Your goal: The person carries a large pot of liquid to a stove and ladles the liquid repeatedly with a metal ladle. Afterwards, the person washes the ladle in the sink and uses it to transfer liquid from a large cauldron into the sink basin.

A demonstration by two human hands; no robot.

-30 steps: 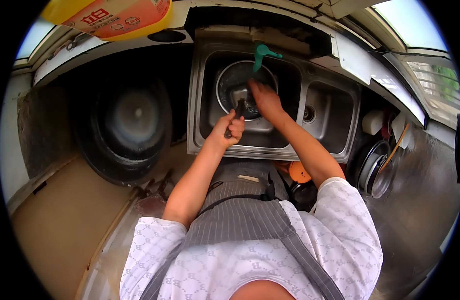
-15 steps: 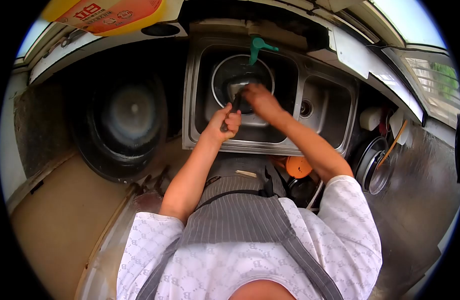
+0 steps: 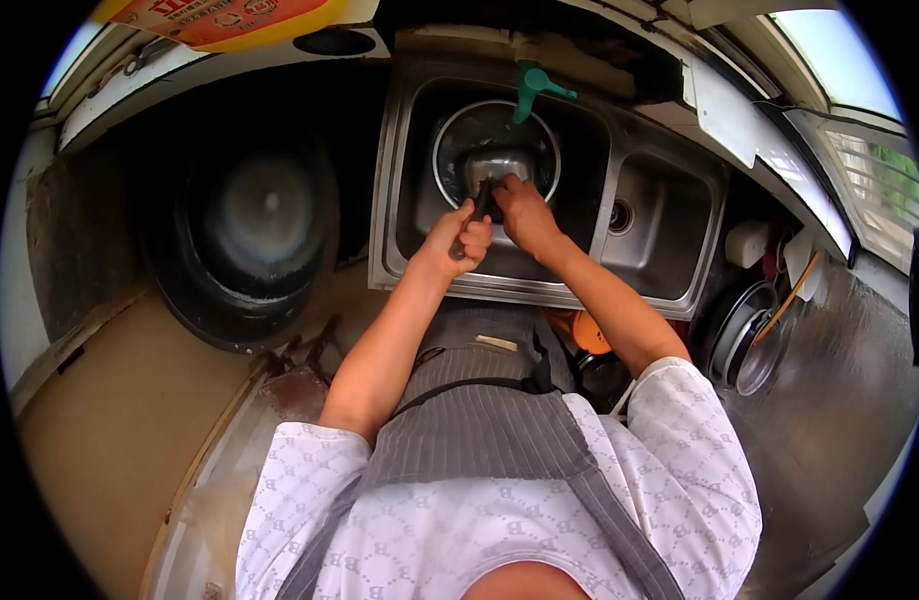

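My left hand [image 3: 460,240] is wrapped around the dark handle of a metal spatula [image 3: 500,165], whose broad shiny blade points away from me. The blade is over a round metal basin [image 3: 552,140] that stands in the left sink bowl. My right hand [image 3: 527,212] is closed at the neck of the spatula, where handle and blade meet. Its fingertips press there, and whatever they may hold is hidden. Dark water or a dark inner surface shows inside the basin.
A green tap lever [image 3: 540,88] juts over the basin. The smaller right sink bowl [image 3: 660,210] has a drain. A large black wok [image 3: 270,270] lies to the left, and stacked pans [image 3: 750,340] stand at the right. A yellow-red container [image 3: 230,22] is at top left.
My right hand has come back toward me, from over the basin to the spatula's neck. More of the blade now shows. The view has shifted slightly.
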